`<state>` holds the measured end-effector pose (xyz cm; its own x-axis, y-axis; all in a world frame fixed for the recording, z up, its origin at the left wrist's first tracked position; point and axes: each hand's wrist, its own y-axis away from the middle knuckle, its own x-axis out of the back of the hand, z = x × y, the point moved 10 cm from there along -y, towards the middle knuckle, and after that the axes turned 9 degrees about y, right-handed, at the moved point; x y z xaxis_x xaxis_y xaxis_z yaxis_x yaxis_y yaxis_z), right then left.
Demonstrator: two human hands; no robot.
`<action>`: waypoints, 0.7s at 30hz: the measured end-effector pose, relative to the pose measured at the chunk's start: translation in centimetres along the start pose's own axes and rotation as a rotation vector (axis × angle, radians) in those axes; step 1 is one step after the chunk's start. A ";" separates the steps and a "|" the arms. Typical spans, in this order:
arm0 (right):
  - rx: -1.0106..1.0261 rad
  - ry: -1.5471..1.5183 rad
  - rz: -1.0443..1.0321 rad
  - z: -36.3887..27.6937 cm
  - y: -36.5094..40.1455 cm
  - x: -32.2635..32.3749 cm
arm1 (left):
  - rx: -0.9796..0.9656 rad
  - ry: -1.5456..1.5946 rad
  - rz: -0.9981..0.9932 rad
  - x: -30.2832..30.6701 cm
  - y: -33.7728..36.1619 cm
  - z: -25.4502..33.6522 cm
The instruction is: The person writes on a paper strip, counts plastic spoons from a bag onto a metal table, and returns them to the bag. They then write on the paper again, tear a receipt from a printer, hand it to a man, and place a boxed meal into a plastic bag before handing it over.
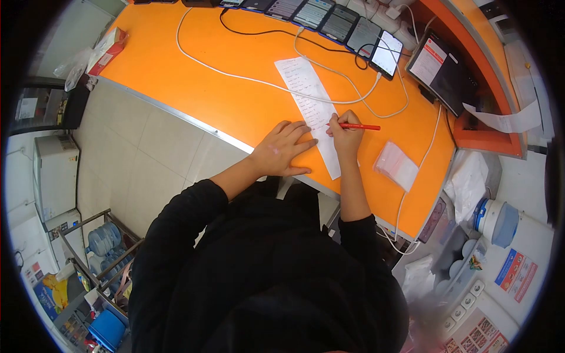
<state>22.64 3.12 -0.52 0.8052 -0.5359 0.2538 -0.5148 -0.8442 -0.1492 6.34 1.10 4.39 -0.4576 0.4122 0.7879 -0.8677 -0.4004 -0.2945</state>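
Note:
A long narrow strip of paper (303, 85) with handwritten lines lies slantwise on the orange counter (235, 97). My right hand (347, 136) grips a red pen (365, 126), its tip at the right edge of the paper about midway down. Flat on the counter, my left hand (283, 148) has its fingers spread, the fingertips reaching the paper's left edge. A white charging cable (259, 79) crosses over the paper above both hands. To the right of my right forearm lies a small stack of pinkish-white slips (396, 166).
Several phones (338, 25) stand in a row along the far edge, with cables trailing from them. A tablet (442, 72) leans at the right beside a curling receipt (509, 119). A red-and-white box (108, 52) sits at the far left corner.

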 end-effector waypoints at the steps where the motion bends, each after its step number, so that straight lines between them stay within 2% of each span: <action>1: 0.004 0.004 -0.001 -0.1 0.0 0.0 | 0.001 0.002 0.001 0.0 0.0 0.0; 9: -0.027 -0.064 0.023 0.2 0.1 0.2 | -0.003 0.002 0.005 0.0 0.0 0.0; 21: 0.012 0.026 0.044 0.0 0.1 0.4 | -0.003 0.004 0.019 0.2 -0.2 0.1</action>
<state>22.91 2.87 -0.47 0.7741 -0.5719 0.2715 -0.5456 -0.8202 -0.1720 6.44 1.13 4.66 -0.4745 0.4080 0.7800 -0.8595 -0.4060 -0.3105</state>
